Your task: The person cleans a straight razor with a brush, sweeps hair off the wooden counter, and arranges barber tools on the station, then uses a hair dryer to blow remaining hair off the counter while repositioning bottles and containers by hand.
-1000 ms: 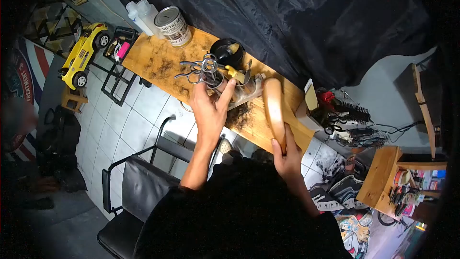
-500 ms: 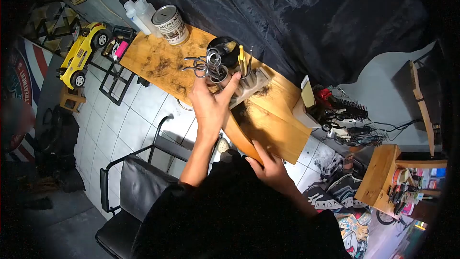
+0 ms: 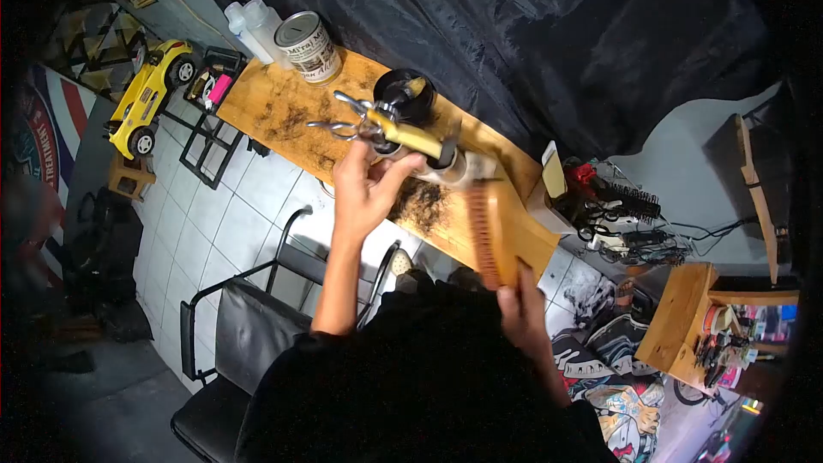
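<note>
My left hand [image 3: 363,195] is closed round a tool holder [image 3: 454,169] tilted over the wooden counter [image 3: 351,86]. Metal scissors [image 3: 350,126] stick out of it, along with a yellow-handled tool [image 3: 410,135] whose kind is unclear. In my right hand [image 3: 525,310] is a wooden brush [image 3: 497,240], smeared by motion, its brown bristles facing left and its far end near the holder. Dark hair clippings [image 3: 422,203] lie on the counter below the holder. A black bowl [image 3: 405,96] stands just behind.
At the counter's far left stand a tin [image 3: 307,50] and clear plastic bottles [image 3: 249,30]. A black chair [image 3: 257,326] is at lower left, a yellow toy car [image 3: 147,101] beyond. Brushes and cables [image 3: 630,214] crowd the right, beside a dark curtain [image 3: 514,26].
The brush in my right hand has swung up and right, its bristles now in view. My left hand has tipped and lowered the tool holder, so the scissors point more to the left.
</note>
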The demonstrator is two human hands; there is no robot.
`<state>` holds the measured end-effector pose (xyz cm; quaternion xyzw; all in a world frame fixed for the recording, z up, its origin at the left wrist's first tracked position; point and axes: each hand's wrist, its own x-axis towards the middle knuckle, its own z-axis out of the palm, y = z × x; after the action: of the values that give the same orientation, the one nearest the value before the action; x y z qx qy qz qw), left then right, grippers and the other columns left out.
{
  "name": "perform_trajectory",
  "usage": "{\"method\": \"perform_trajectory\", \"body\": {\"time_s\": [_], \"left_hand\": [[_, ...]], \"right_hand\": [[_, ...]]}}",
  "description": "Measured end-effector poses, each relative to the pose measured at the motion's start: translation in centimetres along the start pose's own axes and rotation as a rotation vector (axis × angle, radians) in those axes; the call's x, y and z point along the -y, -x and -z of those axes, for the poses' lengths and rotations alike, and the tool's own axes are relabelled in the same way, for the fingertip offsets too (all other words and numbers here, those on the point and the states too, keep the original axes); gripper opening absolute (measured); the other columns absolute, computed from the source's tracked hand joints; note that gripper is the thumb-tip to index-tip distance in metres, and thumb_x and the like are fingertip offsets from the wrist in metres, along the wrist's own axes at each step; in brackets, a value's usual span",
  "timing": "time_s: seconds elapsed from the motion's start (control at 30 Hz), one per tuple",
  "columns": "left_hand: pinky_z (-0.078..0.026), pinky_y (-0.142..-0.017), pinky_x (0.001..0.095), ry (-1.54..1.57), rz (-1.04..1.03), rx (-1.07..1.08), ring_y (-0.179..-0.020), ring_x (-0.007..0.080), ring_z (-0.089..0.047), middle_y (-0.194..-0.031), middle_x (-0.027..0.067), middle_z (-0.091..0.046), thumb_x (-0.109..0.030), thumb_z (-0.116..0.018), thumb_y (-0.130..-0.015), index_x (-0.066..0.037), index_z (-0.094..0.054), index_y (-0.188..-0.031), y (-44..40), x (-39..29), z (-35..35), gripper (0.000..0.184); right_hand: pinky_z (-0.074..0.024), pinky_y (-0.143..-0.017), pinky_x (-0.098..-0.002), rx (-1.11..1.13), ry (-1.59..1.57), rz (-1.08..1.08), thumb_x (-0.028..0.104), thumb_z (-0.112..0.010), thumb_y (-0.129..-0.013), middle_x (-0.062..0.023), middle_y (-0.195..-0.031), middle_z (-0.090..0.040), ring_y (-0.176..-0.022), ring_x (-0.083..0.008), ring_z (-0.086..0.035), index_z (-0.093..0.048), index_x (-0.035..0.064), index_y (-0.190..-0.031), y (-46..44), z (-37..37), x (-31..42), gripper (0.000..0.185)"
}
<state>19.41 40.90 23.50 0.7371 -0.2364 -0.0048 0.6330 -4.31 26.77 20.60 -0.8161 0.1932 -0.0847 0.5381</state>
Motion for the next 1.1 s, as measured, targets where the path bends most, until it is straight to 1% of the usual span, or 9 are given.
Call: {"method": "perform_trajectory", "body": {"time_s": [0.27, 0.3, 0.37, 0.57, 0.73, 0.9, 1.0, 1.07, 1.1], "left_hand": [[-0.051, -0.081, 0.0297, -0.053, -0.24, 0.419, -0.093, 0.0215, -0.064, -0.106, 0.018, -0.064, 0.005, -0.051, -0.078, 0.007, -0.058, -0.098, 2.6, 0.8, 3.6, 0.022], [-0.048, -0.062, 0.026, -0.016, -0.183, 0.366, -0.075, 0.0188, -0.063, -0.093, 0.0134, -0.067, 0.002, -0.06, -0.07, 0.002, -0.058, -0.091, 3.6, 0.5, 3.6, 0.021], [-0.045, -0.057, 0.0256, -0.098, 0.06, 0.331, -0.066, 0.0169, -0.06, -0.082, 0.009, -0.064, 0.0, -0.059, -0.065, 0.001, -0.058, -0.092, 6.2, 3.4, 5.1, 0.027], [-0.047, -0.09, 0.0328, 0.403, -0.004, 0.406, -0.109, 0.0239, -0.057, -0.112, 0.0171, -0.059, 0.007, -0.067, -0.071, 0.006, -0.055, -0.107, 6.4, 2.0, 4.2, 0.038], [-0.047, -0.09, 0.0352, 0.173, 0.055, 0.411, -0.106, 0.0284, -0.06, -0.113, 0.0177, -0.059, 0.003, -0.068, -0.072, 0.005, -0.061, -0.103, 6.7, -0.7, 4.6, 0.033], [-0.049, -0.088, 0.0348, 0.167, 0.127, 0.458, -0.102, 0.0281, -0.062, -0.112, 0.0186, -0.06, 0.004, -0.062, -0.072, 0.007, -0.06, -0.103, 7.2, -0.6, 4.6, 0.031], [-0.049, -0.087, 0.0361, 0.151, 0.144, 0.374, -0.102, 0.0275, -0.062, -0.11, 0.0195, -0.06, 0.007, -0.059, -0.073, 0.007, -0.06, -0.101, 7.0, 0.2, 4.6, 0.029], [-0.051, -0.072, 0.0303, -0.023, -0.07, 0.397, -0.091, 0.0233, -0.064, -0.1, 0.0178, -0.063, 0.01, -0.059, -0.073, 0.007, -0.06, -0.099, 5.9, 1.1, 5.0, 0.026], [-0.052, -0.065, 0.0273, -0.106, -0.172, 0.407, -0.086, 0.0212, -0.065, -0.096, 0.0169, -0.065, 0.011, -0.059, -0.072, 0.007, -0.06, -0.097, 5.6, 1.6, 4.8, 0.026]], "right_hand": [[-0.042, -0.094, -0.0402, 0.12, 0.152, 0.071, 0.022, -0.057, -0.091, -0.0275, -0.114, -0.057, -0.109, -0.0408, -0.055, -0.048, 0.0017, -0.13, -2.4, 1.5, 2.6, 0.045], [-0.0437, -0.092, -0.0393, 0.135, 0.136, 0.056, 0.024, -0.059, -0.091, -0.0282, -0.114, -0.058, -0.109, -0.0393, -0.057, -0.048, 0.0008, -0.129, -3.4, 1.5, 2.2, 0.046], [-0.046, -0.088, -0.0377, 0.132, 0.199, 0.113, 0.027, -0.06, -0.09, -0.0285, -0.11, -0.06, -0.105, -0.0367, -0.06, -0.05, 0.0003, -0.128, -5.7, 1.5, 1.8, 0.048], [-0.0476, -0.084, -0.0407, 0.229, 0.076, 0.317, 0.034, -0.061, -0.089, -0.0268, -0.104, -0.062, -0.099, -0.0388, -0.061, -0.05, 0.0026, -0.129, -8.5, 2.2, 4.0, 0.052], [-0.0464, -0.087, -0.0418, 0.281, 0.398, 0.188, 0.045, -0.056, -0.09, -0.0239, -0.104, -0.063, -0.096, -0.0385, -0.06, -0.054, 0.0064, -0.127, -10.6, 0.9, 4.5, 0.054], [-0.0467, -0.088, -0.0392, 0.495, 0.082, 0.229, 0.035, -0.059, -0.089, -0.0264, -0.111, -0.06, -0.107, -0.0358, -0.058, -0.052, 0.0019, -0.128, -12.6, 0.0, 5.4, 0.052], [-0.0475, -0.087, -0.0395, 0.367, 0.394, 0.084, 0.027, -0.061, -0.089, -0.0272, -0.11, -0.06, -0.102, -0.0358, -0.061, -0.049, 0.0, -0.13, -10.7, 0.3, 6.5, 0.051], [-0.0501, -0.081, -0.0381, -0.146, 0.452, 0.409, 0.019, -0.064, -0.087, -0.0266, -0.103, -0.062, -0.092, -0.0361, -0.065, -0.046, -0.0001, -0.132, -9.1, 0.6, 5.1, 0.052], [-0.0501, -0.081, -0.0381, -0.146, 0.455, 0.403, 0.019, -0.064, -0.087, -0.0266, -0.103, -0.062, -0.092, -0.0361, -0.065, -0.046, -0.0001, -0.132, -7.8, 0.9, 5.4, 0.052]]}}
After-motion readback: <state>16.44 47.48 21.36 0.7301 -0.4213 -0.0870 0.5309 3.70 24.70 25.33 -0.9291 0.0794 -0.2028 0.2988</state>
